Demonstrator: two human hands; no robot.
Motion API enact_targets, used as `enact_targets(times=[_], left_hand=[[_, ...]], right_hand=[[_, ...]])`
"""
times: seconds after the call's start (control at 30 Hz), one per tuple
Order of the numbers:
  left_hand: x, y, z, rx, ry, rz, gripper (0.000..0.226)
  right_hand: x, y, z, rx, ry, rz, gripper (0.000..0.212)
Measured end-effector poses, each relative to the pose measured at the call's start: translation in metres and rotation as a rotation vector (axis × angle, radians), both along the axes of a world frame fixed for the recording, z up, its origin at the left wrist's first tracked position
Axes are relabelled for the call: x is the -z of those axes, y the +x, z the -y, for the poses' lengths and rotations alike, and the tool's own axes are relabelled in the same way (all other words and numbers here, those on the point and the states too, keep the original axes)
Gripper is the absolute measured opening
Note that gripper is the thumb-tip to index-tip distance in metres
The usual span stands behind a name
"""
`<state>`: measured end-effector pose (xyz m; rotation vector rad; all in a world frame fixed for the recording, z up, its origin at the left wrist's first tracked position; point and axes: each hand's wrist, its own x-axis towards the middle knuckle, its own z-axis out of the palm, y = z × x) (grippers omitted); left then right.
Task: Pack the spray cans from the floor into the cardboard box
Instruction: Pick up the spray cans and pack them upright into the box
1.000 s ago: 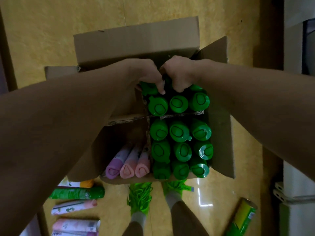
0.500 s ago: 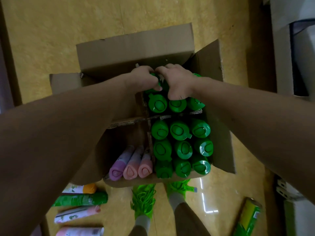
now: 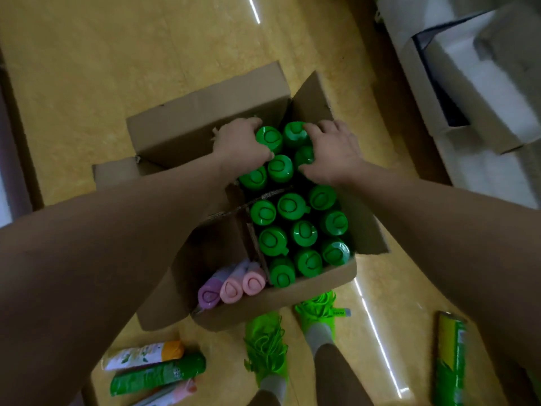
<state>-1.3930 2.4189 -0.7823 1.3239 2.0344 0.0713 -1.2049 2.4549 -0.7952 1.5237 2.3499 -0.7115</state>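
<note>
An open cardboard box [image 3: 205,118] with inner dividers stands on the floor. Its right compartments hold several upright green-capped spray cans [image 3: 304,232]. Three pink and purple cans [image 3: 231,288] lean in the near-left compartment. In the far-right compartment my left hand [image 3: 238,145] grips a green can [image 3: 268,138] from the left. My right hand [image 3: 335,155] curls over two neighbouring green cans [image 3: 295,132] from the right. On the floor lie an orange-capped white can [image 3: 143,354], a green can [image 3: 158,373], a pink can [image 3: 175,394] and, at the right, a green-yellow can [image 3: 450,358].
My feet in bright green shoes [image 3: 266,347] stand at the box's near edge. White boxes and packing [image 3: 483,83] line the right side. Yellow floor [image 3: 146,39] stretches beyond the box. The box's flaps [image 3: 310,98] stand open.
Both hands have moved slightly apart over the far-right compartment, so more green caps show between them. The view has pulled back from the box.
</note>
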Motion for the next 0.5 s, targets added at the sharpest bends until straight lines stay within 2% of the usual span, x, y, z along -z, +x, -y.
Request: enact_targets(times=[0.27,0.5], left_hand=[[-0.019,0.144,0.034,0.490,0.060,-0.092,0.086],[-0.011,0.295,0.108,0.849,0.032,-0.041,0.084]], right_hand=[[-0.023,0.129,0.098,0.436,-0.060,-0.003,0.079],[-0.008,0.249,0.253,0.952,-0.159,0.038,0.081]])
